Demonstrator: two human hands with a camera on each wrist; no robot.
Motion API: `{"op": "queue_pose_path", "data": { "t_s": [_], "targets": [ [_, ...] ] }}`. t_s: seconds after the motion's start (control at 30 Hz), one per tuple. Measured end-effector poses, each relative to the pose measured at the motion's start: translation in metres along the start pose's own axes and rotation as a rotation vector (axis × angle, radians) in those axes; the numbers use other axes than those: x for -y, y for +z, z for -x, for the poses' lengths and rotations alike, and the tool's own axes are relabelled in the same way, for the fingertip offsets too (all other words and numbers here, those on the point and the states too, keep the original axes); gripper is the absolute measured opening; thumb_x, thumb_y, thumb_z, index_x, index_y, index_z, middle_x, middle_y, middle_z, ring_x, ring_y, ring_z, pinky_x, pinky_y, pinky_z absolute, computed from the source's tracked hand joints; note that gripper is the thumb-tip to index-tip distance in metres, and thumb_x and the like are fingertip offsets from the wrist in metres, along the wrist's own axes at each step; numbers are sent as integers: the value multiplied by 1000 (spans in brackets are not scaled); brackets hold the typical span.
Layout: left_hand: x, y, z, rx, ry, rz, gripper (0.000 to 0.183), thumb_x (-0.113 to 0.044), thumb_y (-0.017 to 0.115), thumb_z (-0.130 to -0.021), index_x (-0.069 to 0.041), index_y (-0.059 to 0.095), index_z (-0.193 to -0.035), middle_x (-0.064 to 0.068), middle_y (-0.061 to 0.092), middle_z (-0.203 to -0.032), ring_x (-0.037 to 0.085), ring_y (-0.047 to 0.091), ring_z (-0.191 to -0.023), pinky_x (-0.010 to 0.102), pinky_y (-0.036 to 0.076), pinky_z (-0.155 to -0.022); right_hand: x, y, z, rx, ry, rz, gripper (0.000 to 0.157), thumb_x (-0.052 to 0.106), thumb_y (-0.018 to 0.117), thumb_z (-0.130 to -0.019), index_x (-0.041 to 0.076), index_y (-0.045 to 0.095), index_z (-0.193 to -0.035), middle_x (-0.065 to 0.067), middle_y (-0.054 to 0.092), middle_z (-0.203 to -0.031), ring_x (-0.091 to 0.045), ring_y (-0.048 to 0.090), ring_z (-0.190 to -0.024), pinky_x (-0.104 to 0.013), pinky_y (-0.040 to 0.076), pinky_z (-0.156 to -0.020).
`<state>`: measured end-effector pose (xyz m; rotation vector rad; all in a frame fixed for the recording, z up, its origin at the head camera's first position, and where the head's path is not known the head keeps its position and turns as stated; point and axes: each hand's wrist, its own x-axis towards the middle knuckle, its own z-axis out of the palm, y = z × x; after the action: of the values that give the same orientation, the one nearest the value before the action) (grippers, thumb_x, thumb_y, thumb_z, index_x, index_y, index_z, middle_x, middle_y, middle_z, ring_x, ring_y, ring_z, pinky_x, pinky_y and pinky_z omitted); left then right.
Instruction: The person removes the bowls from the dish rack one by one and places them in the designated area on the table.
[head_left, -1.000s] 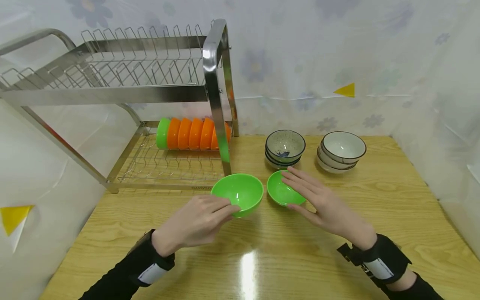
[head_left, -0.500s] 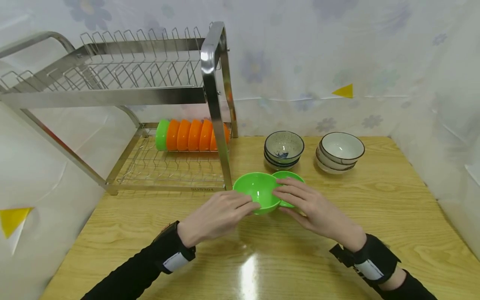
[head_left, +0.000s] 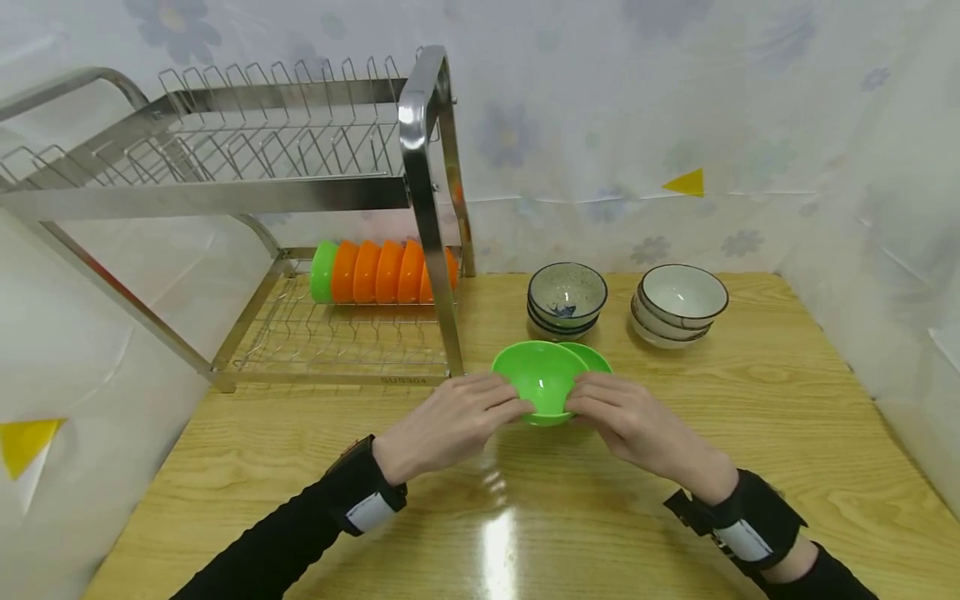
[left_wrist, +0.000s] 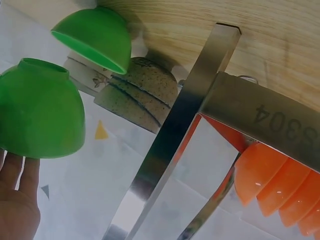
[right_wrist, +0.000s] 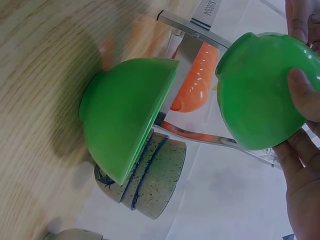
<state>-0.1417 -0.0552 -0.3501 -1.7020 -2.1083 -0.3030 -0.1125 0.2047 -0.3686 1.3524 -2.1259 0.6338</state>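
A green bowl (head_left: 540,375) is held between both hands above the table, its open side tilted up in the head view. My left hand (head_left: 457,421) grips its near left rim. On the near right rim, my right hand (head_left: 641,421) pinches, its thumb (right_wrist: 302,92) pressed to the outer wall in the right wrist view. Partly hidden behind the held bowl, a second green bowl (head_left: 592,357) stands on the table. The right wrist view shows this standing bowl (right_wrist: 127,112) apart from the held one (right_wrist: 265,95).
Beyond the hands stand a stack of speckled bowls (head_left: 567,292) and a stack of white bowls (head_left: 684,300). At left is a two-tier metal dish rack (head_left: 427,142). Several orange bowls (head_left: 367,271) and one green bowl (head_left: 324,271) stand on edge on its lower shelf.
My left hand has carried the green bowl to the right, in front of the standing one. My right hand has left the standing bowl and now pinches the carried bowl's rim.
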Motion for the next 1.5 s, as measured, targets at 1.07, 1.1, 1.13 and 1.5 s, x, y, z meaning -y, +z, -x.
{"op": "queue_pose_path", "data": {
  "t_s": [1.07,1.1,1.13,1.5],
  "targets": [
    [22,0,27,34,-138,15,53,-38,28,-106,-3,42,-143,14,31,-153,28,17,-142,46,19,-116,-24,-28,35,45,212,149,47,34,36,-104,4,70,-90,-4,71,-88,-19,63,-82,-40,56,-68],
    [22,0,27,34,-140,14,53,-38,28,-106,-3,41,-143,14,31,-153,28,17,-142,46,19,-116,-25,-29,35,52,227,159,49,36,35,-104,5,70,-90,-3,71,-87,-18,63,-82,-39,55,-67],
    [22,0,27,36,-142,13,53,-38,28,-106,-3,41,-143,14,31,-153,28,17,-142,46,19,-116,-25,-28,35,52,235,168,50,37,35,-104,5,70,-90,-3,71,-87,-18,63,-81,-39,55,-67],
    [23,1,29,63,-166,12,51,-37,32,-105,-4,41,-144,12,26,-156,28,16,-142,47,19,-116,-32,-18,39,83,278,201,16,23,65,-91,8,72,-91,-3,72,-87,-18,63,-81,-40,56,-68]
  ]
}}
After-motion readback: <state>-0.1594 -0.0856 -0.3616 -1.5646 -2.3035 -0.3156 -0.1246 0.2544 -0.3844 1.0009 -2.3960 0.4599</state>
